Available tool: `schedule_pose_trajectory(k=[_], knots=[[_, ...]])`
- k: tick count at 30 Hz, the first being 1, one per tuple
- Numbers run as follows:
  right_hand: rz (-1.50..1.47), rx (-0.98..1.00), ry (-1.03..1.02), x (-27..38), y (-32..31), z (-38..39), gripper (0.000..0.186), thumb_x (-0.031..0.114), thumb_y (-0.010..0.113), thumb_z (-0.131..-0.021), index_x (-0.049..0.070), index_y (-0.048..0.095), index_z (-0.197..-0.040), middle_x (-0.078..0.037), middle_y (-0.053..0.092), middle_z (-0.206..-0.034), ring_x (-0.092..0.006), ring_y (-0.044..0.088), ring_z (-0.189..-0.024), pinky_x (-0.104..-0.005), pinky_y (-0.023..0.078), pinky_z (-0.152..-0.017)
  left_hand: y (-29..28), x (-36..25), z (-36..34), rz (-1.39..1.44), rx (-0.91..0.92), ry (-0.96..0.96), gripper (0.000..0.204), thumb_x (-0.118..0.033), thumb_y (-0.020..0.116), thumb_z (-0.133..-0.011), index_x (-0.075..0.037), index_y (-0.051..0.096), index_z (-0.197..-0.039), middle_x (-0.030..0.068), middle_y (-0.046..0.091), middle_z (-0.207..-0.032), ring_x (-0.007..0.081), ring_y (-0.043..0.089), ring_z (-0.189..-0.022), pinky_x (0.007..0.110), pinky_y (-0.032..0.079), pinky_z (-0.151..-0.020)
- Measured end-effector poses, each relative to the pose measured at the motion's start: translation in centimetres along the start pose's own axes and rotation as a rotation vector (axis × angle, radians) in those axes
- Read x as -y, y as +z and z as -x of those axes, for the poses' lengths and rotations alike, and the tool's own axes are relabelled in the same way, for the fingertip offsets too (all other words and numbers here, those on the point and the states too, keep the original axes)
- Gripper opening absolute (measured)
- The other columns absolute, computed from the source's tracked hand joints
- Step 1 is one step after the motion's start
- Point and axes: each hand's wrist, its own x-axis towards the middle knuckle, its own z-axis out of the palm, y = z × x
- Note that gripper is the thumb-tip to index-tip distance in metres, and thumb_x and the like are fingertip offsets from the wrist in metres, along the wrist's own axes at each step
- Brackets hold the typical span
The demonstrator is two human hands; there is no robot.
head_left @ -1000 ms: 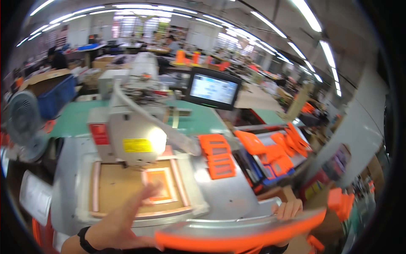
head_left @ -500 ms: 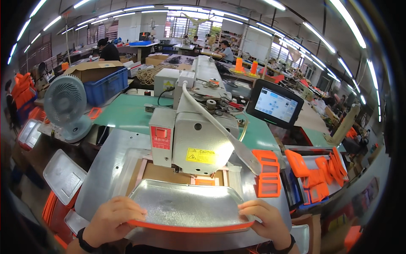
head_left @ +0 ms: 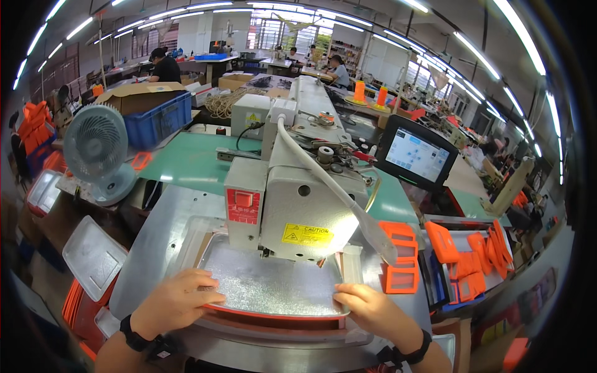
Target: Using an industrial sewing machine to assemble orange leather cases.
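Forward goes the silver panel (head_left: 273, 291), slid away from the body since half a second ago, its far part now in under the head of the sewing machine (head_left: 311, 214)! It lies right between the two hands, silver face up, orange edge toward the wearer. Left hand (head_left: 174, 303) is on the near left corner, fingers slightly parted over the rim; right hand (head_left: 376, 314) is across on the near right corner, fingertips on the surface. Undersides are hidden, so whether either hand is pinching, I can't fairly tell. Below, the grey metal bed (head_left: 155, 248) spreads out both sides. Just right of the machine, orange window frames (head_left: 400, 258) lie on that bed, with a lit screen (head_left: 415, 153) beyond them. Out left, a grey fan (head_left: 96, 146) stands, a blue crate (head_left: 163, 115) just behind it.
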Motion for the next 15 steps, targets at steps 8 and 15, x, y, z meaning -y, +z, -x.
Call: schedule_pose_trajectory(k=[8,15], knots=[[0.141,0.144,-0.102,-0.3,0.8,0.2,0.042,0.009,0.071,-0.074,0.000,0.060,-0.113,-0.013,0.059,-0.124,-0.0300,0.057,-0.112,-0.0367,0.051,-0.093,2.1,0.1,0.9,-0.001,0.117,0.007,0.029,-0.002,0.071,-0.076,-0.007,0.071,-0.104,0.0166,0.060,-0.117,0.0367,0.057,-0.115,0.042,0.048,-0.097],[0.116,0.174,-0.103,-0.3,1.1,0.8,0.044,0.013,0.075,-0.073,0.002,0.060,-0.113,-0.013,0.058,-0.126,-0.0295,0.057,-0.113,-0.0370,0.050,-0.093,2.7,0.0,1.7,-0.043,0.099,-0.030,0.024,-0.002,0.071,-0.076,-0.011,0.074,-0.098,0.0127,0.066,-0.116,0.0325,0.062,-0.112,0.048,0.043,-0.107]])
